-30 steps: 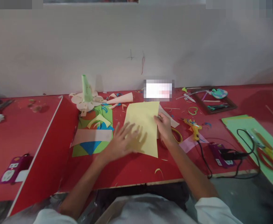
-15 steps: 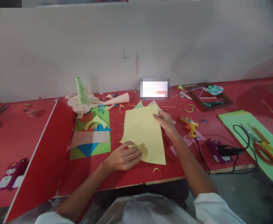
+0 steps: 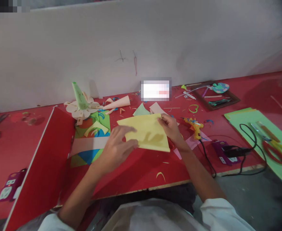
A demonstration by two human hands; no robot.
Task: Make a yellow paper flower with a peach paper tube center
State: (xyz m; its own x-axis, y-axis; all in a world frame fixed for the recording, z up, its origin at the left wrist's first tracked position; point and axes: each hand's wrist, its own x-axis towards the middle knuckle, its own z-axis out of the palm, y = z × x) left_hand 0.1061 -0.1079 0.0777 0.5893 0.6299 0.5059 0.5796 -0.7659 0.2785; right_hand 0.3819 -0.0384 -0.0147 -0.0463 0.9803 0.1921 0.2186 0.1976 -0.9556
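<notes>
- You have one thing in hand, a plain pale-yellow sheet point(image 3: 147, 128) of paper
- Its upper right corner sits pinched in the grip of your right hand point(image 3: 170, 128)
- Its left side reaches to the spread fingers of your left hand point(image 3: 119, 144), with part of that edge hidden behind them; you cannot tell whether they touch it
- It lies in front of you over the middle of the table point(image 3: 136, 179), wider than deep from your viewpoint
- Its surface looks unmarked, with finger-shaped shadows across the lower half
</notes>
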